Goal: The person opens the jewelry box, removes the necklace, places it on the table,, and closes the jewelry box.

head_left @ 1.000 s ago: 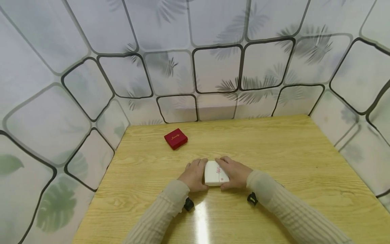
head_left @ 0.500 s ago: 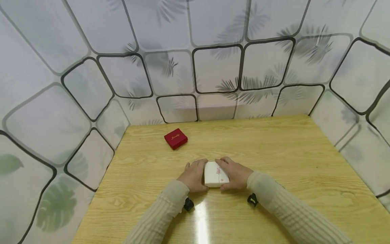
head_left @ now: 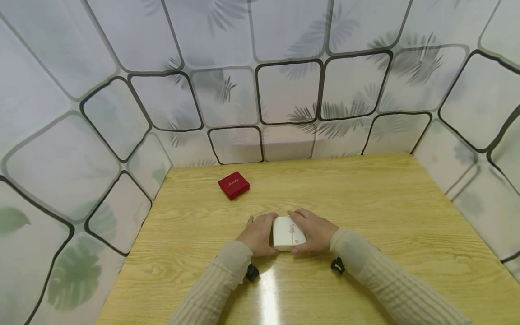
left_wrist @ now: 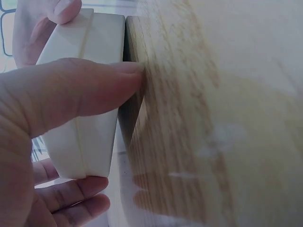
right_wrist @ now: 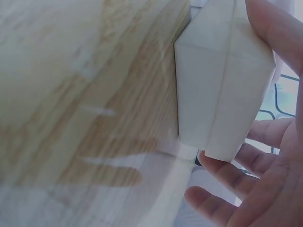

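Note:
A small white box (head_left: 285, 232) with a pink flower printed on its lid is in front of the person on the wooden table. The left hand (head_left: 258, 235) grips its left side. In the left wrist view the thumb (left_wrist: 80, 92) lies across the box's near face, and fingertips (left_wrist: 90, 184) touch the far end. From the right, the right hand (head_left: 317, 231) holds the same box, its thumb at the near corner. A lid seam runs round the white box (right_wrist: 218, 85) in the right wrist view. The lid looks closed; the inside is hidden.
Farther back and left lies a dark red box (head_left: 234, 185) with gold lettering. Patterned cloth (head_left: 290, 92) stands behind the wooden table (head_left: 365, 194) and along both sides. Black wrist devices (head_left: 252, 272) sit below the cream sleeves.
The white box has slid slightly toward the person, with both hands keeping their grip. The right hand has shifted a little nearer. The red box stays in place.

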`<state>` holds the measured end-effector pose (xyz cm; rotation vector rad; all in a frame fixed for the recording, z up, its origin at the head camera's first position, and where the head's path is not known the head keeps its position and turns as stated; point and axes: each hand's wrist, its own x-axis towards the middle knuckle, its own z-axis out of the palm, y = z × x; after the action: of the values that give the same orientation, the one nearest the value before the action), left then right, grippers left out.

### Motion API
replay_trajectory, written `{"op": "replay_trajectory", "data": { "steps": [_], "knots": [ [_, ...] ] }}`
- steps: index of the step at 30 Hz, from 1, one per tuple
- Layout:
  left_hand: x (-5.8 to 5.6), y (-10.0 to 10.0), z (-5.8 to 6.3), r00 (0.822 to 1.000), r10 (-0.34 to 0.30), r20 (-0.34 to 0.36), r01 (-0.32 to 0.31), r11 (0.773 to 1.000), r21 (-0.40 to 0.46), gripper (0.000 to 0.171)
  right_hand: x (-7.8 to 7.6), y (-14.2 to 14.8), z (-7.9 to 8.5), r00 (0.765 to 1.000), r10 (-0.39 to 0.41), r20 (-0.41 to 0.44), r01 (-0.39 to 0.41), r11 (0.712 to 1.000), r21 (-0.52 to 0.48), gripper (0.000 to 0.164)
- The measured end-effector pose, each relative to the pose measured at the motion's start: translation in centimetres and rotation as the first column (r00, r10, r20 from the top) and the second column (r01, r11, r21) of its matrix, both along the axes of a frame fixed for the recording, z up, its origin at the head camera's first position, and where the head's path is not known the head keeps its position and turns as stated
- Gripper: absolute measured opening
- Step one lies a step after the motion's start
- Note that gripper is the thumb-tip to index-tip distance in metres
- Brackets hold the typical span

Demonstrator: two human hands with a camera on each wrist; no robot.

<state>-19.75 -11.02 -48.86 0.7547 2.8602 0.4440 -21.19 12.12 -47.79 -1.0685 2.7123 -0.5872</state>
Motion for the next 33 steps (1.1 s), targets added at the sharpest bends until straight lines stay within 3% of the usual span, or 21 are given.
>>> {"op": "replay_trajectory", "data": {
  "steps": [20, 33],
  "knots": [
    [0.23, -0.12, 0.42, 0.999, -0.006, 0.043, 0.004, 0.999, 0.052, 0.107, -0.16, 0.17, -0.05, 0.998, 0.000, 0.068, 0.006, 0.995, -0.101, 0.103],
    [0.15, -0.45, 0.29, 0.995, 0.004, 0.098, -0.011, 0.997, 0.075, 0.125, -0.27, 0.67, -0.31, 0.999, -0.011, 0.052, 0.018, 0.991, -0.129, 0.103]
  ]
}}
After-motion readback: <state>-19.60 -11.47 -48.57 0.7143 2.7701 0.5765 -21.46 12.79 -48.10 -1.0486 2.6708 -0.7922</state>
